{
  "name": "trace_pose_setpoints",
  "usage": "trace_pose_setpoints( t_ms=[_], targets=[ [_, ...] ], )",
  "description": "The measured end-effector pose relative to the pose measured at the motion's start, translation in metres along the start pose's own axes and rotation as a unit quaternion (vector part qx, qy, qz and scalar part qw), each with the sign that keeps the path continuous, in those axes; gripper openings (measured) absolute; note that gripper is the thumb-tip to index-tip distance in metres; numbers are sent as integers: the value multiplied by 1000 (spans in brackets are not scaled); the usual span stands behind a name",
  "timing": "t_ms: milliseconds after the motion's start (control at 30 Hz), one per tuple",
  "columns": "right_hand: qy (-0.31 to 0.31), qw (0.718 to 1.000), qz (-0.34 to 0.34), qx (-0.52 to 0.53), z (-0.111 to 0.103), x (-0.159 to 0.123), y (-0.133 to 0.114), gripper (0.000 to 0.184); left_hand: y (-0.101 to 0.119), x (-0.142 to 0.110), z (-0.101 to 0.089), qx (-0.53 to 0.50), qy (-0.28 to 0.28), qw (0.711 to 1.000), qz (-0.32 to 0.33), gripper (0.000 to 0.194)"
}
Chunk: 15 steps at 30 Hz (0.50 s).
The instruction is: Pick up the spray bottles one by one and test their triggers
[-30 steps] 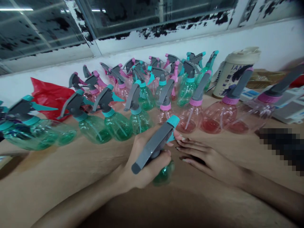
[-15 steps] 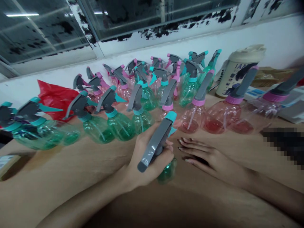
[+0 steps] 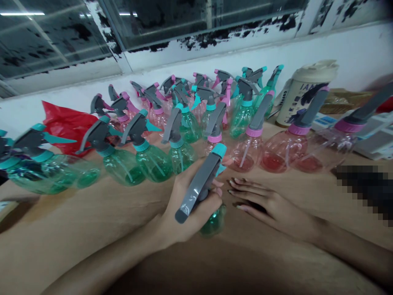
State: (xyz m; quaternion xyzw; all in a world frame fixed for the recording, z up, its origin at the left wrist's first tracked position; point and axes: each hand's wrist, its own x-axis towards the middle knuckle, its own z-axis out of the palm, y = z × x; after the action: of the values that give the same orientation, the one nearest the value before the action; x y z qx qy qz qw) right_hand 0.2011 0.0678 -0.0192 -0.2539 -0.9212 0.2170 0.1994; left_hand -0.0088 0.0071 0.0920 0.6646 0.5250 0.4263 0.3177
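Note:
My left hand (image 3: 192, 205) is wrapped round the neck of a green spray bottle (image 3: 201, 186) with a grey trigger head and a turquoise nozzle. Its clear green body shows below my fingers, while the neck is hidden by them. To the right, my right hand (image 3: 265, 200) lies palm down on the wooden table (image 3: 129, 221), fingers stretched out and holding nothing. Just beyond my hands stand a green bottle (image 3: 181, 157) with a turquoise collar and a pink bottle (image 3: 247, 153) with a pink collar, each with some liquid at the bottom.
Several more green and pink spray bottles (image 3: 155, 164) stand in rows toward the wall. A red plastic bag (image 3: 67, 127) lies behind the left ones. At the back right are a cream tumbler (image 3: 307, 94) and a cardboard box (image 3: 346, 100). A window (image 3: 172, 24) is above.
The whole view has shifted slightly, so things appear a little further left. My left hand keeps its grip on the spray bottle, and my right hand stays flat on the table.

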Motion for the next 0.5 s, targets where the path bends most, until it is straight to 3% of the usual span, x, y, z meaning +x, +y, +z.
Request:
trace_pose_setpoints(
  t_ms=[267, 500],
  targets=[
    [-17, 1000, 3, -12, -1, 1, -1, 33, 4, 1, -7, 33, -35, 998, 26, 14],
    [-23, 999, -1, -23, -1, 2, -1, 34, 1, 0, -7, 72, -47, 995, 41, 20]
  ],
)
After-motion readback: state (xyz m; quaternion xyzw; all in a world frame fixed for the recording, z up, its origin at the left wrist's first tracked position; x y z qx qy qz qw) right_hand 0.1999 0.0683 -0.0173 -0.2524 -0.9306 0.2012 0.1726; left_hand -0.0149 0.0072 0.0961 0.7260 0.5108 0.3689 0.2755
